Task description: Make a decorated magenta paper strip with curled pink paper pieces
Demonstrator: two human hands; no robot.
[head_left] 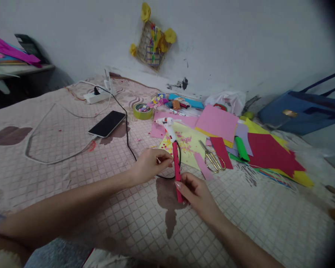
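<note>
A narrow red strip with small dark marks stands nearly lengthwise in front of me. My right hand grips its lower part between thumb and fingers. Beside its upper left edge is my left hand, thumb and forefinger pinched together; whatever they hold, if anything, is too small to make out. Just beyond the strip's top end lies a white glue gun on yellow paper scattered with pink and red scraps. Gold-handled scissors lie to the right.
A phone, a white power strip and cables are at the left. Green tape sits near the middle. Coloured sheets, a green marker and a blue bag are at the right.
</note>
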